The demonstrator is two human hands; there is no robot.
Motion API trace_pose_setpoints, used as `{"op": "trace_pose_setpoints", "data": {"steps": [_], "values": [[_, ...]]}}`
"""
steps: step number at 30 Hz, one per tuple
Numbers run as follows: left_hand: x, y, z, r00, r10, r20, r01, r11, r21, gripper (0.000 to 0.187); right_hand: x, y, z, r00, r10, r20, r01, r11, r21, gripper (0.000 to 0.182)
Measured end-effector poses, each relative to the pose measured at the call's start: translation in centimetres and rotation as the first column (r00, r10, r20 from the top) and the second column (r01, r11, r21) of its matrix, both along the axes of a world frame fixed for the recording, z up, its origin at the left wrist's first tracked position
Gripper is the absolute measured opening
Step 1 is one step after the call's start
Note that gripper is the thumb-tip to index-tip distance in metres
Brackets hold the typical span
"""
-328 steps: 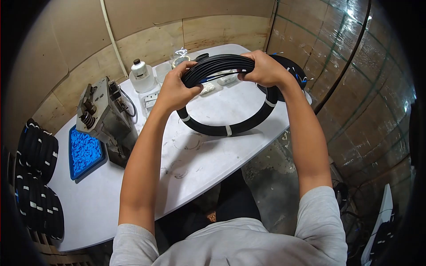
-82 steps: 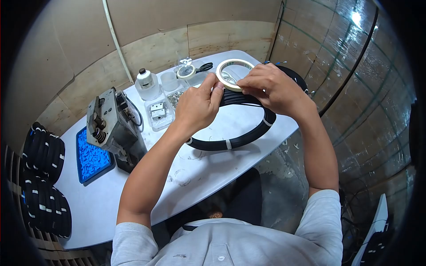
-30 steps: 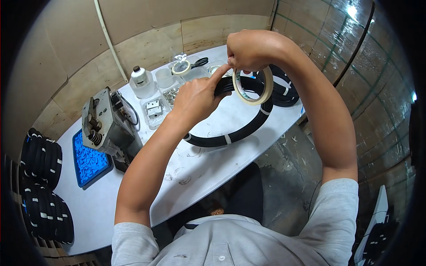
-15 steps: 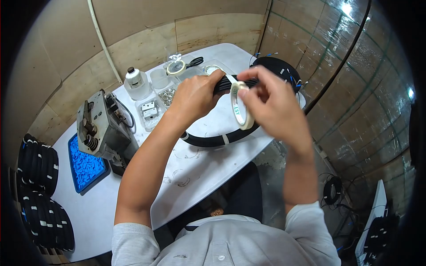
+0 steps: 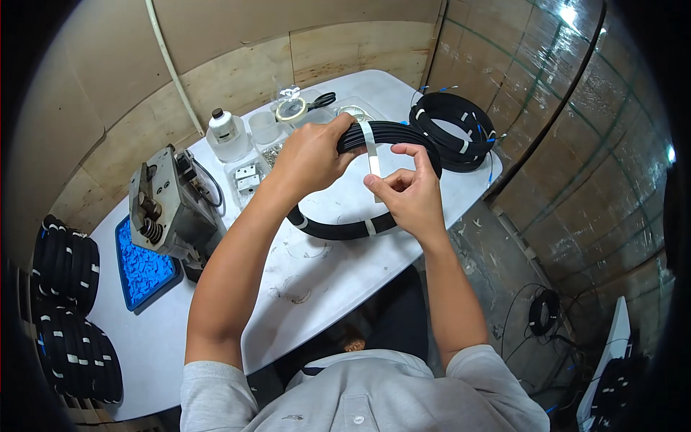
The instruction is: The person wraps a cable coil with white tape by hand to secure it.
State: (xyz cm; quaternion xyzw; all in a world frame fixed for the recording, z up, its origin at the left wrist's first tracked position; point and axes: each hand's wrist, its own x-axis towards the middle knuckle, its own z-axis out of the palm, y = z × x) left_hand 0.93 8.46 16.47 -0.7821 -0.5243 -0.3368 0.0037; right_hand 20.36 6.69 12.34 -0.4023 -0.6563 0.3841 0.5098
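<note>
A coil of black cable is tilted up off the white table, with pale tape bands around it. My left hand is closed around its upper left side, thumb on top. Beside that grip, a strip of whitish masking tape crosses over the cable bundle and hangs down inside the coil. My right hand pinches the hanging tape near its lower part, thumb against it and the other fingers curled. Whether the tape roll is edge-on there or hidden by the hand, I cannot make out.
Another black cable coil lies at the table's far right. A metal press machine and a blue tray of small blue pieces stand left. Behind are a white bottle, a tape roll and scissors. Stacked coils sit far left.
My right hand has moved down and left, turning from around the tape roll to pinching the hanging strip. The roll's open ring no longer shows. My left hand keeps its hold.
</note>
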Motion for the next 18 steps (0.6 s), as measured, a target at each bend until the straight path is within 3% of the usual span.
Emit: {"op": "trace_pose_setpoints", "data": {"steps": [5,11,14,16,17,18], "values": [[0.2,-0.5,0.8,0.997,0.040,0.066,-0.032,0.992,-0.123,0.032,-0.2,0.8,0.0,0.999,0.014,0.047,-0.015,1.000,0.023,0.051],[0.0,0.2,0.2,0.999,0.004,0.042,-0.001,0.997,-0.079,0.028,-0.6,1.2,-1.2,0.993,0.071,0.094,-0.075,0.996,0.044,0.048],[-0.1,0.2,0.8,0.999,0.035,0.038,-0.029,0.987,-0.157,0.029,-0.7,1.4,-2.3,0.997,0.056,-0.057,-0.060,0.996,-0.061,0.059],[-0.3,0.5,0.8,0.998,0.014,0.061,-0.004,0.987,-0.159,0.029,-0.6,2.2,-3.1,0.872,0.154,-0.465,-0.304,0.915,-0.267,0.070],[-0.3,0.5,0.7,0.996,-0.004,0.087,0.018,0.986,-0.164,0.029,-0.4,2.6,-3.3,0.871,0.151,-0.467,-0.302,0.915,-0.268,0.070],[-0.2,0.4,0.7,0.996,-0.006,0.087,0.020,0.986,-0.166,0.029,-0.1,3.2,-3.5,0.753,0.227,-0.618,-0.447,0.866,-0.226,0.074]]}}
